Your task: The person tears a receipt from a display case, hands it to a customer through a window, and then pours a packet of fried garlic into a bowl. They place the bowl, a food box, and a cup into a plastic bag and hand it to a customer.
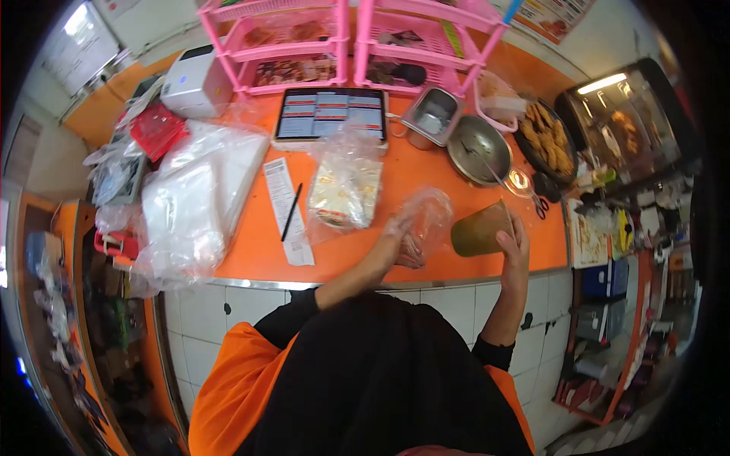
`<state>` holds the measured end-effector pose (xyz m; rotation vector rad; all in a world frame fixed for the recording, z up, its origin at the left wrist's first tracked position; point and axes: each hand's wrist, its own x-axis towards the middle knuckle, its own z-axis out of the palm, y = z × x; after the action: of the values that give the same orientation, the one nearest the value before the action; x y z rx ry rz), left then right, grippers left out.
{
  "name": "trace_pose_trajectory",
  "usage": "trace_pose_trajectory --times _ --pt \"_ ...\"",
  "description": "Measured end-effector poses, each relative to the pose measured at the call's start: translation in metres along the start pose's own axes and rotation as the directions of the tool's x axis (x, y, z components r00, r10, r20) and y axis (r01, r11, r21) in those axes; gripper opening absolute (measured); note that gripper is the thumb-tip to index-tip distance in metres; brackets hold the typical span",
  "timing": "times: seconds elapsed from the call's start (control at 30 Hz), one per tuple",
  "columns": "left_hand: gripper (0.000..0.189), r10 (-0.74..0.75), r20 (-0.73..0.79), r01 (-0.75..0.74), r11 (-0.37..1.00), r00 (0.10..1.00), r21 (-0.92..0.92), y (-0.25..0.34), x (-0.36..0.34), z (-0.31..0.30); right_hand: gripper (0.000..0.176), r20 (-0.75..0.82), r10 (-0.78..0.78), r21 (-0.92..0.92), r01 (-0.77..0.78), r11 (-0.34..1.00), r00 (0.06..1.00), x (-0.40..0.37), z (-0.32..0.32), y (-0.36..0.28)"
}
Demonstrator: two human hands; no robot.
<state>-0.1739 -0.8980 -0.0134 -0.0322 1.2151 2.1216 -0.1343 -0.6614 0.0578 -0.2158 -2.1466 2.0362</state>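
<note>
My right hand (515, 242) is wrapped round a cup (479, 230) with a greenish-brown drink showing through it. The cup tilts over the front of the orange table. To its left, my left hand (397, 229) is closed on a clear plastic bag (430, 213), which bulges upward. Something brownish shows low in that bag, under the hand. Left of this hand sits another clear bag (346, 190) holding pale, boxy food packs. A long paper receipt (278, 190) lies further left with a black pen (292, 213) across it.
A stack of clear plastic bags (186, 201) covers the table's left side. At the back stand a tablet (331, 114), pink racks (293, 53) and a white printer (196, 83). To the right are a steel bowl (490, 163), fried food in a black pan (544, 140) and scissors (541, 205).
</note>
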Motion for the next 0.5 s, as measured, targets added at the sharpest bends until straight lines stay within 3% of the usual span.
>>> trace_pose_trajectory --times 0.07,0.1,0.17,0.27,0.3,0.37,0.4,0.47,0.5 --pt "0.064 -0.121 -0.008 0.121 0.993 0.993 0.015 -0.003 0.009 0.004 0.076 0.126 -0.026 0.151 0.007 0.989 0.992 -0.015 -0.003 -0.007" --pt "0.073 -0.178 -0.017 0.178 0.984 0.984 0.025 -0.004 0.012 0.006 0.072 0.106 -0.033 0.215 0.010 0.977 0.994 -0.019 0.003 -0.007" --pt "0.071 -0.147 0.023 0.146 0.989 0.989 0.033 -0.006 0.013 0.019 0.065 0.070 -0.049 0.345 0.022 0.938 0.996 -0.023 0.026 -0.002" --pt "0.063 -0.145 0.070 0.145 0.989 0.987 -0.007 -0.010 0.011 0.023 0.068 0.013 0.063 0.302 -0.064 0.951 0.998 -0.020 0.051 0.012" --pt "0.060 -0.150 0.082 0.153 0.988 0.985 -0.030 -0.011 0.010 0.022 0.069 -0.028 0.050 0.221 -0.042 0.974 0.998 -0.019 0.055 0.021" --pt "0.051 -0.027 0.019 0.027 1.000 0.999 -0.001 0.003 0.001 0.027 0.072 -0.099 0.009 0.051 -0.004 0.999 0.995 -0.013 0.059 0.036" --pt "0.047 0.037 -0.013 -0.037 0.999 0.999 0.015 0.008 -0.003 0.028 0.073 -0.086 -0.128 -0.159 0.113 0.981 0.988 -0.011 0.060 0.038" --pt "0.035 0.151 -0.118 -0.146 0.988 0.981 0.045 -0.019 0.016 0.007 0.077 0.023 -0.363 -0.540 0.317 0.780 0.931 -0.010 0.062 0.040" --pt "0.030 0.207 -0.170 -0.199 0.978 0.964 0.062 -0.014 0.017 0.008 0.079 0.076 -0.313 -0.547 0.302 0.781 0.947 -0.010 0.062 0.041"
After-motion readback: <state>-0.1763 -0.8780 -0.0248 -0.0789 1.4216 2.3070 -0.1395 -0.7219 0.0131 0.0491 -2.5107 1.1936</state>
